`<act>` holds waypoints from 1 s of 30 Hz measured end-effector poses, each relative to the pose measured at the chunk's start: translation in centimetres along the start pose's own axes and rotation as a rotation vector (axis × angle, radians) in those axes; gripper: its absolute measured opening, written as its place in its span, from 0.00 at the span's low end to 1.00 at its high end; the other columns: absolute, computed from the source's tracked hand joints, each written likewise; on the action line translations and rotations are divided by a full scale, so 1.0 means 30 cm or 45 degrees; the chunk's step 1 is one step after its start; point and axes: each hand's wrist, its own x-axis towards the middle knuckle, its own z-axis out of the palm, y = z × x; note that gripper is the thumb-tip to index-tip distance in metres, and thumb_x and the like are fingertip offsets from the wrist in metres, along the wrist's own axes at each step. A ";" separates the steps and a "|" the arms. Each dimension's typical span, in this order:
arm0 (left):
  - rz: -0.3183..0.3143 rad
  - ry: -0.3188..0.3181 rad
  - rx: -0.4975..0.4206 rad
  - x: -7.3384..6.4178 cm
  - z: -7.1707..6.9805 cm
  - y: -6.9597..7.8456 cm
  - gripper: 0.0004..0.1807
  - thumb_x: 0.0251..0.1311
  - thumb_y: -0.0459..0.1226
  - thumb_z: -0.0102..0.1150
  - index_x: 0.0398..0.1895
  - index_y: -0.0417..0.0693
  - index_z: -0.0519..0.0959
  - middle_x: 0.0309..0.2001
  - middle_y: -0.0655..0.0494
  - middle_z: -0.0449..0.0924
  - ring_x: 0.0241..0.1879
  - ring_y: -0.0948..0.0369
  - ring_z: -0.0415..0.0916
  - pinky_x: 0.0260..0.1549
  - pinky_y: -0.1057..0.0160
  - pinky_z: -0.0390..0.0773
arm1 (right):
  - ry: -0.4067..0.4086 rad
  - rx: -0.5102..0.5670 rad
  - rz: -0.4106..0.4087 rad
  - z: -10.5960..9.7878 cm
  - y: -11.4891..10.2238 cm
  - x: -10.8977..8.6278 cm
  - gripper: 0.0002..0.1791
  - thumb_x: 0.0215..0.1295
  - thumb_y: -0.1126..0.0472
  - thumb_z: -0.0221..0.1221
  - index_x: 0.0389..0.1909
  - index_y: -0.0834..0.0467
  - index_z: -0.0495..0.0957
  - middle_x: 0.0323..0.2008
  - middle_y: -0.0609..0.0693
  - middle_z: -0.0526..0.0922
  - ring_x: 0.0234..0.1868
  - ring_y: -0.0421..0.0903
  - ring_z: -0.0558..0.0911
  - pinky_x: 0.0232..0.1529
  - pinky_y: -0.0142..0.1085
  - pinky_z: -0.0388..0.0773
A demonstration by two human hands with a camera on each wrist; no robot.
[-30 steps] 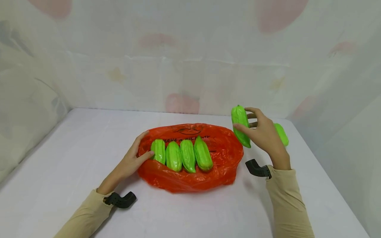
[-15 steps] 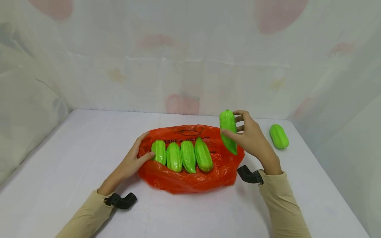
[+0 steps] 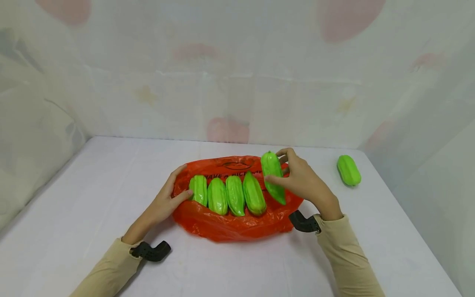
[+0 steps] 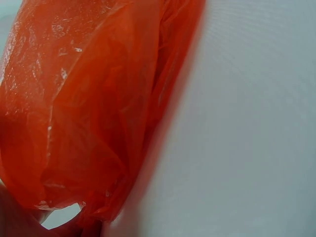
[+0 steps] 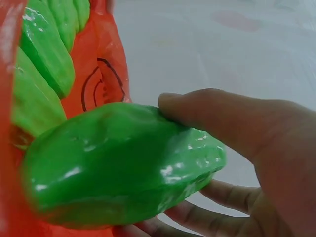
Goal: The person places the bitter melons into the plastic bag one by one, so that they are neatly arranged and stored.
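My right hand (image 3: 306,181) holds a glossy green ridged vegetable (image 3: 272,171), plastic-looking, between thumb and fingers. It hangs tilted over the right part of an open red plastic bag (image 3: 237,229), tapered end down. In the right wrist view the thumb presses the top of this green vegetable (image 5: 118,173), with fingers underneath. At the bag's left rim, my left hand (image 3: 167,196) grips the plastic, its thumb inside over the leftmost vegetable (image 3: 198,189). Several similar green vegetables (image 3: 235,196) lie side by side in the bag. The left wrist view shows mostly the bag's side (image 4: 94,108).
One more green vegetable (image 3: 349,170) lies at the table's back right. The white table (image 3: 222,272) meets a pale printed cloth backdrop (image 3: 237,103) at the rear and sides. Black wrist mounts (image 3: 152,251) stick out from both sleeves.
My right hand has carried the green vegetable left and downward, from beside the bag to over its opening. This uncovered the vegetable at the back right. My left hand stays on the bag.
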 end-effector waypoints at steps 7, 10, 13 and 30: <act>-0.006 -0.001 -0.004 -0.002 0.000 0.003 0.40 0.70 0.38 0.54 0.79 0.58 0.45 0.74 0.43 0.57 0.67 0.46 0.62 0.67 0.34 0.58 | -0.089 -0.078 -0.005 0.008 -0.001 0.000 0.39 0.60 0.48 0.67 0.65 0.61 0.61 0.57 0.60 0.77 0.51 0.55 0.80 0.54 0.49 0.79; -0.008 -0.004 -0.001 -0.004 0.000 0.005 0.40 0.70 0.38 0.54 0.79 0.58 0.45 0.74 0.43 0.57 0.68 0.45 0.61 0.67 0.33 0.58 | -0.132 -0.102 -0.006 0.013 0.000 0.001 0.38 0.61 0.48 0.67 0.64 0.63 0.63 0.58 0.61 0.77 0.53 0.55 0.80 0.54 0.49 0.78; -0.010 -0.003 0.005 -0.004 -0.001 0.008 0.40 0.70 0.39 0.54 0.79 0.58 0.45 0.74 0.44 0.57 0.68 0.46 0.60 0.67 0.33 0.57 | -0.155 -0.122 0.001 0.021 -0.001 0.004 0.37 0.62 0.48 0.66 0.63 0.64 0.64 0.58 0.62 0.78 0.54 0.56 0.80 0.55 0.50 0.77; 0.000 -0.008 0.002 -0.003 -0.001 0.004 0.40 0.70 0.38 0.53 0.79 0.57 0.45 0.73 0.43 0.58 0.66 0.46 0.63 0.65 0.34 0.61 | -0.210 -0.248 0.046 0.042 0.002 0.010 0.34 0.66 0.50 0.61 0.67 0.64 0.65 0.57 0.61 0.79 0.58 0.59 0.78 0.58 0.52 0.75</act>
